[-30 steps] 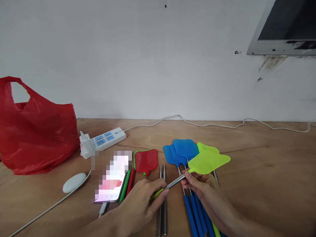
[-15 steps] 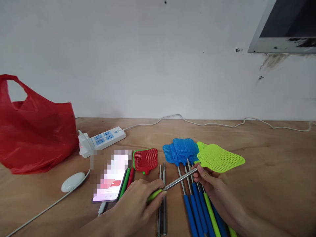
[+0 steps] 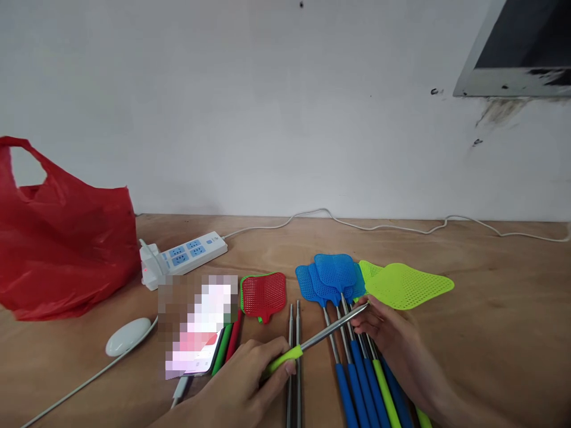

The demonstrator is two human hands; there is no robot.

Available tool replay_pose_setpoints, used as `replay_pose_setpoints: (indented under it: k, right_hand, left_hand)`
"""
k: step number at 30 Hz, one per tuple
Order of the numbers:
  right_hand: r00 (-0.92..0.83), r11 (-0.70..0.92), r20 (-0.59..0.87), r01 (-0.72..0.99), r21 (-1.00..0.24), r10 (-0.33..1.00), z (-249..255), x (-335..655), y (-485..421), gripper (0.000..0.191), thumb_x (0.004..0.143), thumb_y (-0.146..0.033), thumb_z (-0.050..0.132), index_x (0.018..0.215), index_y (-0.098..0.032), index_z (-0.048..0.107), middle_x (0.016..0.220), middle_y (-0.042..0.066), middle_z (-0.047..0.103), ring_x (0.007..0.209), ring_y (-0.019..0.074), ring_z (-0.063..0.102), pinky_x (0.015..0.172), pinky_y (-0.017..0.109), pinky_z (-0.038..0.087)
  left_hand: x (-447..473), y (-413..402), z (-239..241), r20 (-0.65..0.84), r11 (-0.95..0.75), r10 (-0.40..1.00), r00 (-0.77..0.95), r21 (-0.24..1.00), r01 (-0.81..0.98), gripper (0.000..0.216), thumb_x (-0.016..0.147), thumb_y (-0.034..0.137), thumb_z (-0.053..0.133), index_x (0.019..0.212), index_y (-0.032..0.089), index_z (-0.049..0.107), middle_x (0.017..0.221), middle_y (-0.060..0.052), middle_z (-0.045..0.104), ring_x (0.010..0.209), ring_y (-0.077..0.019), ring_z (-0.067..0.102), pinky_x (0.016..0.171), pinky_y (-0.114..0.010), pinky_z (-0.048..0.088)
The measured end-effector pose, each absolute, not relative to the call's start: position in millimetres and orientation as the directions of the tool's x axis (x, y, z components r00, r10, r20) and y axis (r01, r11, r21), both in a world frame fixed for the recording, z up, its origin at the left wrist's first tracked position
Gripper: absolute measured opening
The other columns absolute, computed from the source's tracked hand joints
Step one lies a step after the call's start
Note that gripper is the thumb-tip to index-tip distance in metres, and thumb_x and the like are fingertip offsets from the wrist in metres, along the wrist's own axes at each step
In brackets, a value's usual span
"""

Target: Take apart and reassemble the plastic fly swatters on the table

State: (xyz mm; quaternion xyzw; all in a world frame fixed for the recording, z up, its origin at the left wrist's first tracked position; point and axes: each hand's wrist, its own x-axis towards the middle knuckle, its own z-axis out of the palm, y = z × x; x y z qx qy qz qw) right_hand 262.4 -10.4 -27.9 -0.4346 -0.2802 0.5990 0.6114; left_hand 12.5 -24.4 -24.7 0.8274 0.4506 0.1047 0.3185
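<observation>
My left hand (image 3: 245,380) is closed round the lime-green grip of a fly swatter (image 3: 328,330), whose steel rod slants up to the right. At the rod's upper end my right hand (image 3: 397,339) pinches where it meets the lime mesh head (image 3: 405,287); its fingers partly hide the joint. Beneath the held rod lie several blue fly swatters (image 3: 336,272) side by side, along with a lime handle (image 3: 387,395). Two bare steel rods (image 3: 298,362) rest beside my left hand. Left of them is a red swatter head (image 3: 264,294) stacked on a green one.
A phone (image 3: 203,333) with a partly blurred screen lies by green and red handles (image 3: 234,336). Behind it sits a white power strip (image 3: 194,252) with its cable along the wall. A red plastic bag (image 3: 66,244) stands at left, near a white mouse-shaped object (image 3: 128,336).
The held swatter and my right hand have shifted slightly to the right. More of the lime grip shows beyond my left fingers. The view has also moved a little.
</observation>
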Motion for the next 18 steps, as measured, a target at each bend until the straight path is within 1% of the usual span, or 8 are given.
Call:
replay_pose_setpoints:
  k: [2, 5, 9, 12, 14, 16, 18]
  right_hand:
    - [0.142, -0.081, -0.168, -0.477, -0.875, 0.976, -27.7, 264.8, -7.8, 0.033, 0.061, -0.048, 0.088, 0.072, -0.019, 0.076, 0.07, 0.003, 0.069, 0.068, 0.0175, 0.063, 0.067, 0.029, 0.056]
    - [0.163, -0.056, -0.14, -0.436, -0.898, 0.977, -29.4, 264.4, -6.2, 0.034, 0.063, -0.048, 0.088, 0.073, -0.018, 0.076, 0.067, 0.002, 0.065, 0.064, 0.0148, 0.059, 0.062, 0.025, 0.054]
    - [0.248, -0.017, -0.135, -0.425, -0.905, 0.959, -34.3, 259.3, -8.3, 0.038, 0.055, -0.047, 0.092, 0.074, -0.017, 0.076, 0.064, -0.002, 0.059, 0.056, 0.0091, 0.05, 0.052, 0.018, 0.047]
    - [0.225, -0.089, -0.199, -0.42, -0.903, 0.954, -34.0, 253.5, -13.6, 0.044, 0.049, -0.048, 0.094, 0.072, -0.017, 0.075, 0.064, -0.002, 0.06, 0.056, 0.0094, 0.05, 0.051, 0.019, 0.046]
    - [0.198, -0.148, -0.247, -0.412, -0.899, 0.949, -31.2, 248.9, -18.1, 0.046, 0.044, -0.05, 0.095, 0.07, -0.017, 0.074, 0.062, -0.001, 0.061, 0.056, 0.0106, 0.051, 0.052, 0.021, 0.048]
    - [0.176, -0.17, -0.261, -0.412, -0.895, 0.949, -27.9, 244.9, -22.0, 0.047, 0.042, -0.051, 0.095, 0.068, -0.018, 0.073, 0.062, -0.001, 0.061, 0.057, 0.012, 0.052, 0.052, 0.023, 0.049]
    - [0.16, -0.171, -0.257, -0.415, -0.894, 0.953, -25.9, 242.5, -24.5, 0.046, 0.043, -0.051, 0.095, 0.067, -0.018, 0.073, 0.062, 0.0, 0.062, 0.057, 0.0127, 0.053, 0.053, 0.025, 0.049]
  left_hand:
    - [7.7, -23.7, -25.7, -0.102, -0.394, 0.806, 0.583, 0.642, 0.658, 0.041, 0.105, 0.049, 0.029, 0.086, 0.022, 0.053, 0.083, -0.001, 0.061, 0.079, -0.0191, 0.058, 0.07, -0.028, 0.042]
    - [4.1, -22.8, -24.3, -0.039, -0.42, 0.813, 0.58, 0.65, 0.633, 0.039, 0.105, 0.048, 0.029, 0.09, 0.023, 0.054, 0.085, 0.0, 0.063, 0.08, -0.0191, 0.06, 0.073, -0.028, 0.043]
    - [8.4, -22.3, -19.0, -0.018, -0.455, 0.814, 0.581, 0.602, 0.656, 0.036, 0.105, 0.042, 0.03, 0.088, 0.023, 0.056, 0.084, -0.001, 0.066, 0.075, -0.0189, 0.061, 0.068, -0.027, 0.043]
    - [14.7, -23.0, -17.3, -0.012, -0.46, 0.817, 0.577, 0.59, 0.663, 0.034, 0.104, 0.039, 0.032, 0.09, 0.024, 0.059, 0.085, -0.001, 0.069, 0.074, -0.0192, 0.062, 0.066, -0.026, 0.045]
    - [18.8, -23.5, -18.8, -0.031, -0.445, 0.819, 0.573, 0.597, 0.667, 0.034, 0.104, 0.04, 0.033, 0.093, 0.023, 0.06, 0.088, -0.002, 0.069, 0.077, -0.02, 0.063, 0.068, -0.026, 0.047]
    - [22.1, -23.6, -22.2, -0.038, -0.434, 0.823, 0.567, 0.602, 0.67, 0.034, 0.104, 0.041, 0.033, 0.095, 0.023, 0.061, 0.089, -0.004, 0.069, 0.08, -0.0211, 0.064, 0.071, -0.027, 0.048]
    - [24.3, -23.4, -25.7, -0.015, -0.442, 0.824, 0.566, 0.608, 0.66, 0.037, 0.104, 0.043, 0.033, 0.093, 0.022, 0.061, 0.086, -0.004, 0.068, 0.08, -0.0214, 0.064, 0.072, -0.027, 0.049]
